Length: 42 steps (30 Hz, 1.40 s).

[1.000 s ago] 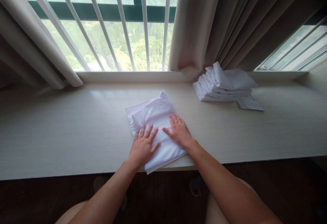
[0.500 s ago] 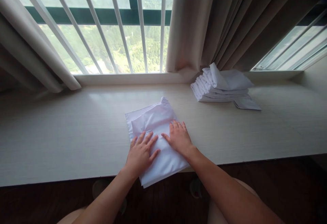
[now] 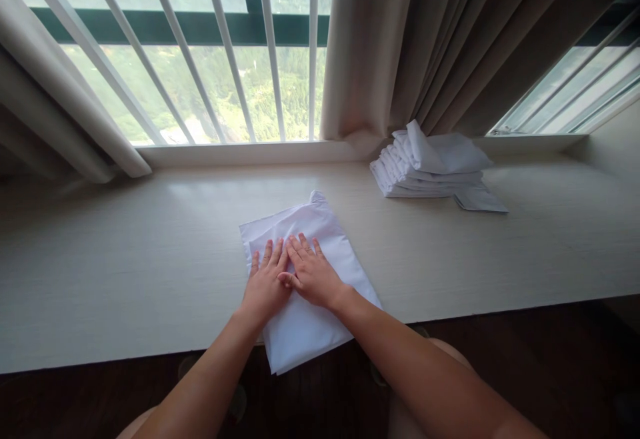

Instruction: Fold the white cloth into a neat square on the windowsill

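A folded white cloth (image 3: 315, 322) lies on the pale ledge, its near corner hanging over the front edge. My left hand (image 3: 267, 282) rests flat on the cloth's left part, fingers stretched out. Beside it, my right hand (image 3: 313, 271) also lies flat on the cloth, its thumb overlapping the left hand. Neither hand grips anything. At the cloth's far end a small bunched corner sticks up.
A stack of folded white cloths (image 3: 430, 165) stands at the back right of the ledge (image 3: 125, 259), with one piece poking out below. Behind are a barred window (image 3: 225, 79) and brown curtains (image 3: 370, 45). Dark floor lies below the front edge.
My right hand has slid left across the cloth until it meets my left hand. The left hand has shifted slightly, still flat on the cloth.
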Tool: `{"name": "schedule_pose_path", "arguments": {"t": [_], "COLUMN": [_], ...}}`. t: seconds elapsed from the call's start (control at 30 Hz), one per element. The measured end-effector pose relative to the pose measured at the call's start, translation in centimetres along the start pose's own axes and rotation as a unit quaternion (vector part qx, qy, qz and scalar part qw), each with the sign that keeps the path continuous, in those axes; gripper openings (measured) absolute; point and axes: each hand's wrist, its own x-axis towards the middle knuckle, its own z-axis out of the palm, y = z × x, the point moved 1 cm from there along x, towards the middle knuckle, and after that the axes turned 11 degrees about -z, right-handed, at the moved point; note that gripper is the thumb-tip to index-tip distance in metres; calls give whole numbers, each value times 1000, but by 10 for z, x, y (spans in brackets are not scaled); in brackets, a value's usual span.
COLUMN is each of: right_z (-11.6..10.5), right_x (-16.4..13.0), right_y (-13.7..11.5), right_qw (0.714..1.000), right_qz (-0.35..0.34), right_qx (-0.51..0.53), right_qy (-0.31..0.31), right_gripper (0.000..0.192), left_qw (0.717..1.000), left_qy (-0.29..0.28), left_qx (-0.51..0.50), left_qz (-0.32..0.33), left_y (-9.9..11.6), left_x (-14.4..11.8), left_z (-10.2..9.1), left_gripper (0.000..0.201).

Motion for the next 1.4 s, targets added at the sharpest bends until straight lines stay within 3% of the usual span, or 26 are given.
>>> {"name": "schedule_pose_path", "arguments": {"t": [0.23, 0.5, 0.87, 1.4], "right_z": [8, 7, 7, 3], "right_x": [3, 1, 3, 1], "right_y": [19, 49, 48, 60], "right_qw": [999, 990, 972, 973], "right_qz": [27, 128, 219, 222], "right_qx": [-5, -56, -78, -59], "right_qy": [-32, -25, -24, -35], "right_gripper": [89, 99, 105, 101], "left_qw": [999, 996, 995, 992], "left_qy": [-6, -37, -42, -73], "left_qx": [-5, 0, -10, 9], "left_qz": [-44, -77, -87, -102], "left_y": [-11, -16, -24, -20], "left_x": [3, 0, -6, -7], "left_z": [6, 1, 1, -9], "left_gripper": [79, 93, 91, 87]}}
